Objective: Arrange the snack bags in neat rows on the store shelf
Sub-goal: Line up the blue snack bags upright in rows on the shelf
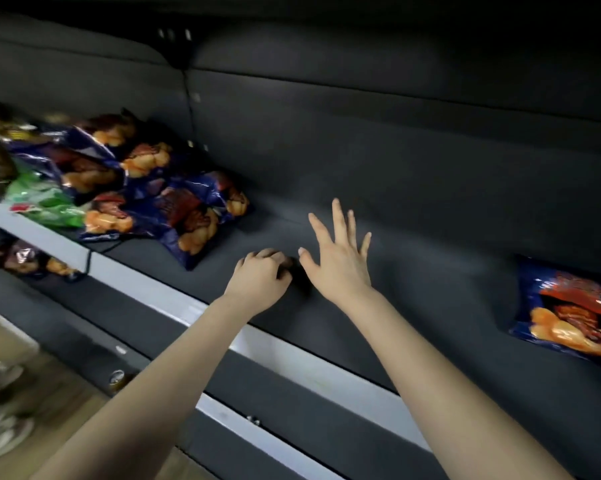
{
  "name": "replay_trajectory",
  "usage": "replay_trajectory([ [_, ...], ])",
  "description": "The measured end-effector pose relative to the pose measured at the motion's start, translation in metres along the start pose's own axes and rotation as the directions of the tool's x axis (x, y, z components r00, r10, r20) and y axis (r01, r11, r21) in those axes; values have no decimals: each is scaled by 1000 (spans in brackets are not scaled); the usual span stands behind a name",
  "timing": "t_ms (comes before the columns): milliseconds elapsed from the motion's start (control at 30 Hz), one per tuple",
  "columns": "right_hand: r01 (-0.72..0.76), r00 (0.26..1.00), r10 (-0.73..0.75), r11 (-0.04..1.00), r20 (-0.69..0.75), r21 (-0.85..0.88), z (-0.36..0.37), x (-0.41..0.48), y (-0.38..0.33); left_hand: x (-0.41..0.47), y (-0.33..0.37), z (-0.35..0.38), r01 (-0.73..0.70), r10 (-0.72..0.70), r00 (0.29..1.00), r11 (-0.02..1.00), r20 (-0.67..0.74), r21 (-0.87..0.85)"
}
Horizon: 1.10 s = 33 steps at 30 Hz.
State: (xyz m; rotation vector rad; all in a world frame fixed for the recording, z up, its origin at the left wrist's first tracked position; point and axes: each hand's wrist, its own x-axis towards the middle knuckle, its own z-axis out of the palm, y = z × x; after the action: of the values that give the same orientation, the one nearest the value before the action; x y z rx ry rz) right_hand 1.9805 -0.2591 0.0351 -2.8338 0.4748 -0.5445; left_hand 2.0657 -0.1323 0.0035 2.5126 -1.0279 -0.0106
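Blue glossy snack bags (174,199) heaped; crumpled

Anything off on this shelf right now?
Yes. The blue snack bags at left lie in a jumbled, overlapping heap with a green bag mixed in, not rows. One lone blue bag sits apart at far right.

One head-worn wide-angle view looks forward and down, close onto the shelf (430,299), frame tilted so its front edge runs diagonally. Left margin seems blurred; bags (160,202) there read poorly.
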Motion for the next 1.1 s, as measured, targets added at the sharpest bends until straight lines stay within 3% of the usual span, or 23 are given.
replay_trajectory([
  [200, 105, 994, -106, 994, 37, 38, 27, 47, -69, 0, -71, -43, -32, 31, 998, 999, -57, -29],
  [467, 235, 967, -251, 943, 39, 235, 72, 72, -141, -30, -127, -66, 15, -26, 986, 998, -166, -64],
  [567, 217, 970, -240, 930, 46, 295, 82, 80, -160, -38, -145, -83, 107, -122, 967, 991, -223, -78],
  [733, 198, 980, -198, 948, -26, 250, 94, 95, -180, -41, -170, -96, 258, -277, 928, 960, -247, -108],
  [933, 129, 986, -145, 978, 86, 166, 120, 106, -193, -42, -182, -82, 238, -293, 909, 949, -297, -207],
  [1100, 43, 990, -64, 985, 125, 165, 131, 115, -199, -38, -189, -71, 235, -259, 915, 965, -311, -113],
])
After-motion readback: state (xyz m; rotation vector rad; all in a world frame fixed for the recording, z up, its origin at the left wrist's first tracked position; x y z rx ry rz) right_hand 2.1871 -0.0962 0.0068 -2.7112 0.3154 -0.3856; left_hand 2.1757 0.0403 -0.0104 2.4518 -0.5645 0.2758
